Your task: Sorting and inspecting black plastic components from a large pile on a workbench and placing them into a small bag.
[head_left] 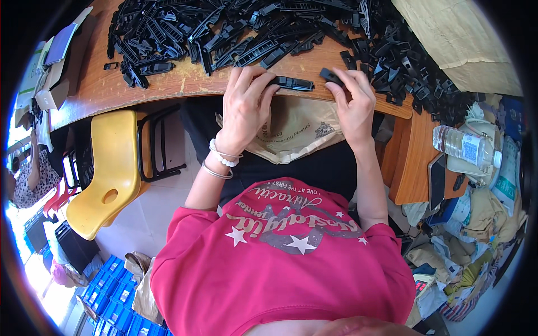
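Note:
My left hand pinches a long black plastic part at its left end, just over the table's front edge. A smaller black plastic piece sits between the thumb and fingers of my right hand. The two parts are apart, with a small gap between them. Beyond my hands lies a wide heap of long black plastic parts. To its right is a pile of small black plastic pieces. Below my hands, an open brown paper bag rests on my lap.
The wooden table curves around in front of me. A large paper sack stands at the far right, near a clear bottle and a phone. On the left are a yellow chair, blue crates and another person.

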{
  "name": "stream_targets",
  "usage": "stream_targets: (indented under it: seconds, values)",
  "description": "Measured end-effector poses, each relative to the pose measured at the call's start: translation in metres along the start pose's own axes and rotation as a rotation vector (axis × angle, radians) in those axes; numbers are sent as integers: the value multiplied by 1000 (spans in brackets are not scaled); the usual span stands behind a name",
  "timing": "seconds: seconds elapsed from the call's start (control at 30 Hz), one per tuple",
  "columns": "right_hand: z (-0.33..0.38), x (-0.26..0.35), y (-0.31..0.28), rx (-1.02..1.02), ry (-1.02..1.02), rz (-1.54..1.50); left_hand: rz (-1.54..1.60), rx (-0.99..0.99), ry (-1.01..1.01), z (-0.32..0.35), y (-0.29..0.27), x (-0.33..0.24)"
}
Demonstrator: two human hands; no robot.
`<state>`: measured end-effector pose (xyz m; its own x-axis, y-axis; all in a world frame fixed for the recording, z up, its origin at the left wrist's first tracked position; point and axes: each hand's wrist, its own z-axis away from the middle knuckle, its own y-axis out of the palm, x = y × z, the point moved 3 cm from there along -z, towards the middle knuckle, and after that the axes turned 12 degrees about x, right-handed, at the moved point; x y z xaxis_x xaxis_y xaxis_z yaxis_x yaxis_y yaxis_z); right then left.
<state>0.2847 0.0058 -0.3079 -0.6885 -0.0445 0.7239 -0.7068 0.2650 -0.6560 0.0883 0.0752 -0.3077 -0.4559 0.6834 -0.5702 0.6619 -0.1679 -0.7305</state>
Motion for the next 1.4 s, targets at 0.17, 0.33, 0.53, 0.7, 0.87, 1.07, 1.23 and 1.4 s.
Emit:
stream_targets:
  seconds: [0.17, 0.33, 0.53, 0.7, 0.87, 1.07, 1.23, 1.4]
  values:
    - [-5, 11, 7, 194, -33, -235, 53, 17, 24, -4, 2, 6]
    - [-15, 15, 11, 206, -198, -126, 125, 34, 122, -6, 1, 5]
    - [-17, 10, 19, 185, -109, -243, 165, 41, 62, -6, -1, 5]
    - [3, 9, 4, 76, -155, -12, 98, -89, -19, -8, 2, 8]
    - [-26, -11, -13, -289, -74, 574, -164, -108, -42, -30, 12, 1]
    - [-19, -10, -9, -279, -169, 273, -78, -19, -138, -11, 1, 0]
    - [-10, -5, -2, -238, -42, -385, 51, 46, -130, -10, -3, 6]
    - [-7, -5, -6, -50, 197, -792, 160, 122, 28, -17, 10, 5]
